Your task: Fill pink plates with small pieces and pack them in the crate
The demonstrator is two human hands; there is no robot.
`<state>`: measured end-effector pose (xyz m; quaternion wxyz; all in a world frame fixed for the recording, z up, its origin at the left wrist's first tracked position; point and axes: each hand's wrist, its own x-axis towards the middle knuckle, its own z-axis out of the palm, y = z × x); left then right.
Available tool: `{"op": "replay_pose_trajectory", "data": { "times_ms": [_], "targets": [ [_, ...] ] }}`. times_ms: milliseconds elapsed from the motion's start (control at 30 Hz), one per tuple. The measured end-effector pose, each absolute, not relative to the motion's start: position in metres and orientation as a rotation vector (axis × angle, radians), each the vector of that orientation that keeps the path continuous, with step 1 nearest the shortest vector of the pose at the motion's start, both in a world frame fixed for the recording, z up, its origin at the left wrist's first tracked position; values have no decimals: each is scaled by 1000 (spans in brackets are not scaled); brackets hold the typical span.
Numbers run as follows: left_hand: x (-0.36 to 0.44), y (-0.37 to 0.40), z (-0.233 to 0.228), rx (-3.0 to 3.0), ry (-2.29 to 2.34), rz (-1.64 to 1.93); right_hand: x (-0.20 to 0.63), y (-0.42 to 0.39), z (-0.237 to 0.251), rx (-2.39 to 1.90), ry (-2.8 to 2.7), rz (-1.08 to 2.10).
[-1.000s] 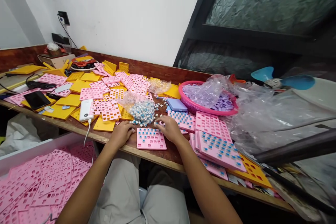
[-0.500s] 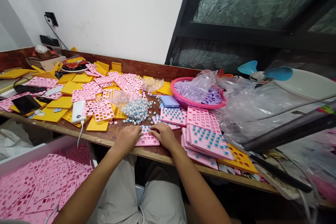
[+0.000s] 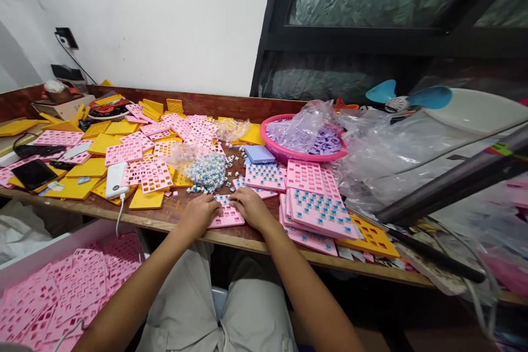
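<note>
A pink plate with square holes lies flat near the table's front edge, small blue-and-white switches in its far rows. My left hand is closed on its left side, fingertips bent over the edge. On the far right part of the plate, my right hand has its fingers curled together and pointing down; what lies under the fingertips is hidden. Just beyond is a heap of loose keyboard switches. To the right, a stack of pink plates carries switches on its top plate, and another filled plate lies behind.
A pink basket of purple pieces stands at the back. Yellow plates, a white power bank and a phone crowd the left. Below the table, a white bin holds pink plates. A blue-bladed fan and plastic bags lie right.
The camera view has shifted slightly, so the scene sits a little further left. Both hands stay at the same pink plate, with only slight finger movement.
</note>
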<state>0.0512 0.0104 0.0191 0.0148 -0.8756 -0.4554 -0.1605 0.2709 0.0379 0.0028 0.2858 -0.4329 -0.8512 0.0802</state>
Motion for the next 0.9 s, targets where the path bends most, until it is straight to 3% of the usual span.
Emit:
{"op": "replay_pose_trajectory", "data": {
  "times_ms": [400, 733, 900],
  "targets": [
    [73, 5, 39, -2514, -1600, -235, 253, 29, 15, -1300, -2515, -266],
    [60, -22, 10, -2440, -1464, -441, 263, 31, 8, -1211, -2315, 77],
    [61, -38, 6, -2493, -1417, -543, 260, 21, 15, -1069, -2363, 27]
  ]
}}
